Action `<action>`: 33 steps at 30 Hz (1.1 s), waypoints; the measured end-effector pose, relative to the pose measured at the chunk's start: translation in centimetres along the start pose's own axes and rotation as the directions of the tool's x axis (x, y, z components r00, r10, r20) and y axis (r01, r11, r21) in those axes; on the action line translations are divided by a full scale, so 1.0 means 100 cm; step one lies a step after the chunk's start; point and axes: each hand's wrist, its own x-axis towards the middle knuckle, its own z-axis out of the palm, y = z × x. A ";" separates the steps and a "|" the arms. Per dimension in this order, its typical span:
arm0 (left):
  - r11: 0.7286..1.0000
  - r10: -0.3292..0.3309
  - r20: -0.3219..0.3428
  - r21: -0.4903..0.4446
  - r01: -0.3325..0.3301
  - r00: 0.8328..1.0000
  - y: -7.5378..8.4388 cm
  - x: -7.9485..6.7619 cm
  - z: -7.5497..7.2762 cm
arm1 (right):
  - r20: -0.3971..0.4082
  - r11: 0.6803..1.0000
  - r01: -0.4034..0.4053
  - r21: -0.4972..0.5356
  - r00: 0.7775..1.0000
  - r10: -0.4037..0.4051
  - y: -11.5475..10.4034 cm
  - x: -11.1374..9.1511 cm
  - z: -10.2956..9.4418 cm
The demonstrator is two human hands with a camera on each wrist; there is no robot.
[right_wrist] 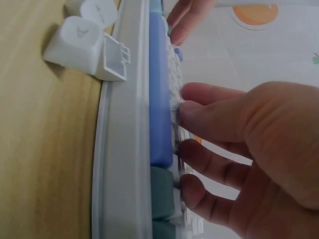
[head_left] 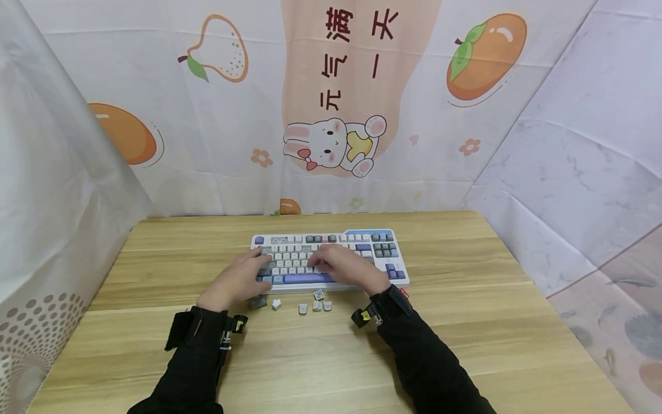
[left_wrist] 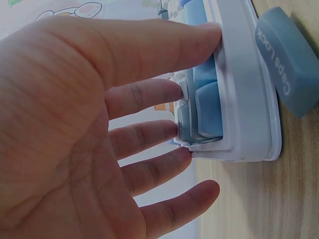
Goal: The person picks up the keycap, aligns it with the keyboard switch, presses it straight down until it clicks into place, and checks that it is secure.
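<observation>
A white mechanical keyboard [head_left: 310, 290] with white, grey and purple keys lies on the table. My left hand [head_left: 235, 282] rests at its left end; in the left wrist view its fingers are spread and fairly straight, with the thumb [left_wrist: 189, 45] by the front frame. My right hand [head_left: 343, 264] is over the middle letter rows. Seen from the right wrist, thumb and index fingertip [right_wrist: 192, 112] come together at a white keycap [right_wrist: 175, 105] among the keys, above the long purple space bar [right_wrist: 160, 114]. The other right fingers are bent over nearby keys.
Along the keyboard's front edge lie a grey Caps Lock keycap [left_wrist: 284, 59] and several loose white keycaps [head_left: 302, 309], one marked A [right_wrist: 77, 42]. A small red tag [head_left: 404, 293] shows at the front right corner. A printed curtain [head_left: 233, 126] hangs behind the wooden table [head_left: 465, 322].
</observation>
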 end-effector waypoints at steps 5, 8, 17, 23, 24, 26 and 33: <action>1.000 -0.006 0.001 0.001 0.006 1.000 0.000 0.000 0.000 | -0.051 0.999 -0.034 -0.028 0.998 0.032 0.000 0.000 0.003; 1.000 -0.008 0.000 -0.003 0.008 1.000 -0.001 0.001 0.001 | -0.059 0.999 -0.035 -0.032 0.998 0.033 0.000 0.001 0.004; 1.000 -0.009 0.004 -0.001 0.009 1.000 -0.001 0.002 0.001 | -0.038 0.999 -0.045 -0.032 0.998 0.043 0.001 0.000 0.004; 1.000 0.001 0.001 0.008 -0.001 1.000 -0.003 0.002 0.002 | -0.085 0.993 -0.113 -0.041 0.990 0.109 -0.001 -0.001 0.002; 1.000 0.000 0.001 0.007 0.000 1.000 -0.003 0.002 0.002 | -0.093 0.991 -0.125 -0.047 0.988 0.121 -0.001 -0.001 0.002; 1.000 0.001 0.000 0.010 -0.001 1.000 -0.002 0.002 0.002 | -0.101 0.988 -0.141 -0.059 0.986 0.135 -0.002 -0.001 -0.001; 1.000 -0.003 -0.002 0.012 0.003 1.000 -0.002 0.001 0.001 | -0.063 0.995 -0.071 -0.071 0.996 0.067 -0.004 -0.003 -0.009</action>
